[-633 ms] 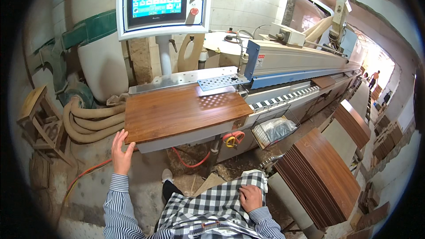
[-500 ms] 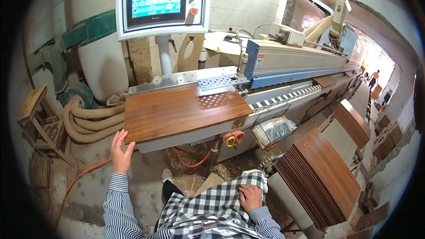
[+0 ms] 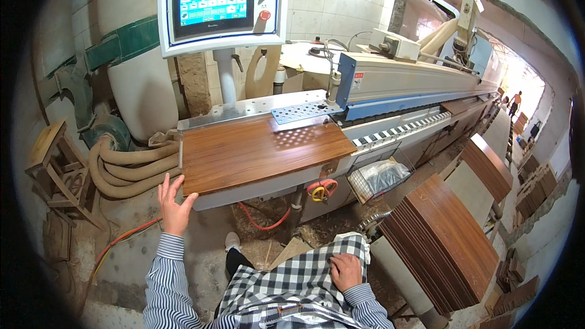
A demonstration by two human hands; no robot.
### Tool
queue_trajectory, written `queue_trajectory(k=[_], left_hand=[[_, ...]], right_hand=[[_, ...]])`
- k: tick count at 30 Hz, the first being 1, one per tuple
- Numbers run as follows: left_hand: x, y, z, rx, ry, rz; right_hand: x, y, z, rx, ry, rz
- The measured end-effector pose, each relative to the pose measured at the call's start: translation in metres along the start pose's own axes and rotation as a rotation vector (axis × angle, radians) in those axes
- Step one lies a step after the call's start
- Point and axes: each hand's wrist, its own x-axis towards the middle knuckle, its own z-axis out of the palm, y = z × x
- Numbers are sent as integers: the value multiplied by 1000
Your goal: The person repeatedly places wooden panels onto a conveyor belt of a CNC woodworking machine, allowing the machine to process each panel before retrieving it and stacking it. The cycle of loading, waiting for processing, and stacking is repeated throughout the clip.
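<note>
A brown wood-grain board [image 3: 256,158] lies flat on the near end of an edge-banding machine, its far part under a perforated blue plate [image 3: 304,111]. At the board's near left corner is my left hand [image 3: 175,212]. Its fingers are spread, with thumb and fingertips on either side of that corner; firm contact is hard to make out. My right hand [image 3: 346,272] rests on the black-and-white checked apron [image 3: 286,286], fingers lying loosely with nothing visible in them. Farther along the machine's track sits a second brown board [image 3: 464,107].
A stack of brown boards [image 3: 442,225] stands at my right, with another stack [image 3: 487,167] behind it. Yellow-handled scissors [image 3: 318,192] hang below the machine bed, beside a wire basket [image 3: 381,180]. The control screen [image 3: 213,5] is above. A wooden stool [image 3: 61,170] and hoses [image 3: 131,170] are left.
The board on the near end has slid to the right along the machine, and my left hand has followed its corner. The second board has moved farther off. My right hand stays put.
</note>
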Motion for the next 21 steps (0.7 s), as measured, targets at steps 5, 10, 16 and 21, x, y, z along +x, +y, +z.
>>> queue_trajectory(k=[5, 10, 16, 21], left_hand=[[2, 20, 32, 2, -5, 82], [9, 31, 52, 88, -166, 310], [7, 27, 82, 330, 49, 512], [5, 25, 87, 326, 80, 501]], right_hand=[[3, 4, -3, 135, 77, 41], [43, 22, -53, 40, 336, -51], [116, 82, -128, -657, 379, 122], [128, 120, -143, -673, 205, 108]])
